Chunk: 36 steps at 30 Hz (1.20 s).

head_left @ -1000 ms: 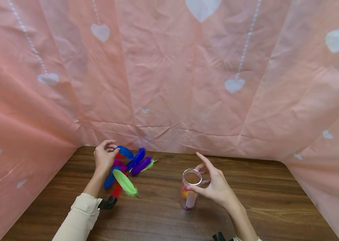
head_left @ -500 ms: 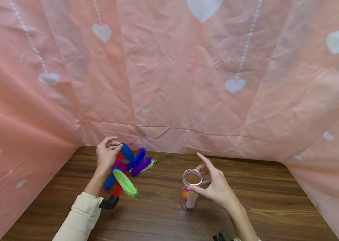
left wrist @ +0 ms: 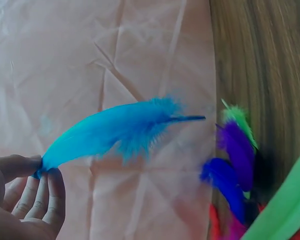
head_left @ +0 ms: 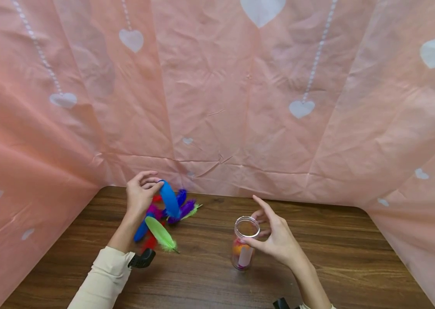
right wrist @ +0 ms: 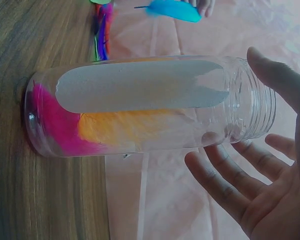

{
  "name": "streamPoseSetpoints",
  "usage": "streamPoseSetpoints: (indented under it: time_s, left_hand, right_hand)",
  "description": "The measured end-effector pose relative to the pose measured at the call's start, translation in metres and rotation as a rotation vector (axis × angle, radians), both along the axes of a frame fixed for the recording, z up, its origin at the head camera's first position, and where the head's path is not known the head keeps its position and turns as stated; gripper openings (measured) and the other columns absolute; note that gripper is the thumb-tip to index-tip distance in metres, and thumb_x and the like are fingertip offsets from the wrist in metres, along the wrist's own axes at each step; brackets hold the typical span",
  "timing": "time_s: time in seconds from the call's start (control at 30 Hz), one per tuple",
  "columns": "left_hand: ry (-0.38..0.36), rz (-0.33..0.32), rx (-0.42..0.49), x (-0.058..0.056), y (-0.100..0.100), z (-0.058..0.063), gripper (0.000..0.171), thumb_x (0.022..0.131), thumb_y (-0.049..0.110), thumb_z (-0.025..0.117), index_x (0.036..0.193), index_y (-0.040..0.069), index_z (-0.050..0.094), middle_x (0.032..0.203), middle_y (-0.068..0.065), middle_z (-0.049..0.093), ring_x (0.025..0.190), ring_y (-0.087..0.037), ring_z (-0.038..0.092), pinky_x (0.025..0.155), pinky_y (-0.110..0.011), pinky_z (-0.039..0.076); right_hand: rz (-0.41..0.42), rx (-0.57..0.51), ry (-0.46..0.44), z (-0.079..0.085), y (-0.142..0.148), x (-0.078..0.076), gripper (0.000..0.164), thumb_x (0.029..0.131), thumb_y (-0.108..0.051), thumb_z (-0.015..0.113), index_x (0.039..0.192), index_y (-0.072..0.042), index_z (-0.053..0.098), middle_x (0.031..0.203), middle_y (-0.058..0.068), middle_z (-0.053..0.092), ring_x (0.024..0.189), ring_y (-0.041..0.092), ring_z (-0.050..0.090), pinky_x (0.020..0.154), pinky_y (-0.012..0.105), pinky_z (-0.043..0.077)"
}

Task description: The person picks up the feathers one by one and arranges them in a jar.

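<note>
My left hand pinches a bright blue feather by its tip between thumb and fingers, with the quill end pointing away. In the head view this feather hangs over a loose pile of feathers, among them a lime green feather and a purple feather. An open clear jar stands upright on the table to the right. Around its neck my right hand holds with thumb and fingers, the index finger stretched out. Pink and orange feathers show inside the jar, partly behind a pale label.
The wooden table has its back edge against a pink cloth backdrop printed with hearts. Cloth also hangs at both sides. A black strap mount sits at the left wrist.
My left hand has risen and shifted slightly right, lifting the blue feather off the pile; the feather has swung from nearly level to hanging. The right hand and jar have stayed in place.
</note>
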State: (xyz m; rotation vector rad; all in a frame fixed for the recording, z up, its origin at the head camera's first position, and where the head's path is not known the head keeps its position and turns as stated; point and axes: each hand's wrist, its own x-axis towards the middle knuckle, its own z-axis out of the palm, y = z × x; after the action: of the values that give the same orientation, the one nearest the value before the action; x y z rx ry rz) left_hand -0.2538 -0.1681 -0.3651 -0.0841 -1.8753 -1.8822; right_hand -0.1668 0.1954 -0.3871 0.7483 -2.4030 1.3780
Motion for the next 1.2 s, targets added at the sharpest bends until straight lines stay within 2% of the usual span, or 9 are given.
streamPoseSetpoints:
  time_s: [0.27,0.5,0.67,1.0,1.2]
  left_hand:
    - [0.049,-0.033,-0.053,0.006,0.009,0.009,0.031,0.085,-0.018,0.074,0.114,-0.016,0.064,0.078,0.007,0.070,0.067,0.001,0.068,0.064,-0.014,0.055]
    - [0.055,-0.078,-0.077,0.013,0.016,0.017,0.029,0.086,-0.017,0.073,0.113,-0.016,0.064,0.080,0.000,0.070,0.069,-0.001,0.069,0.066,-0.016,0.057]
    - [0.055,-0.106,-0.088,0.017,0.024,0.023,0.030,0.086,-0.016,0.074,0.114,-0.017,0.064,0.080,0.000,0.070,0.070,-0.001,0.069,0.064,-0.016,0.056]
    - [0.071,-0.183,-0.033,0.021,0.040,0.024,0.026,0.084,-0.020,0.072,0.109,-0.016,0.063,0.078,-0.002,0.068,0.068,-0.005,0.069,0.065,-0.022,0.060]
    - [0.068,-0.218,0.026,0.025,0.047,0.028,0.028,0.086,-0.021,0.070,0.112,-0.016,0.062,0.077,0.000,0.068,0.066,-0.006,0.070,0.064,-0.024,0.061]
  right_hand:
    - [-0.002,0.003,0.003,0.001,0.000,0.000,0.108,0.069,-0.007,0.097,0.159,-0.012,0.037,0.108,0.008,0.066,0.099,0.031,0.071,0.070,0.027,0.062]
    - [0.007,-0.004,0.012,0.001,0.000,0.000,0.108,0.068,-0.004,0.096,0.158,-0.010,0.037,0.108,0.010,0.066,0.099,0.032,0.071,0.069,0.030,0.063]
    - [0.007,0.004,0.010,0.002,0.000,0.001,0.108,0.068,-0.004,0.096,0.158,-0.009,0.036,0.108,0.010,0.066,0.100,0.034,0.071,0.069,0.029,0.063]
    - [0.007,0.008,0.012,0.001,0.000,0.000,0.109,0.068,-0.005,0.097,0.159,-0.010,0.036,0.108,0.010,0.066,0.100,0.035,0.071,0.069,0.027,0.062]
    - [0.000,0.007,0.006,0.001,0.000,0.000,0.108,0.068,-0.005,0.096,0.158,-0.010,0.037,0.108,0.010,0.066,0.100,0.034,0.071,0.070,0.028,0.062]
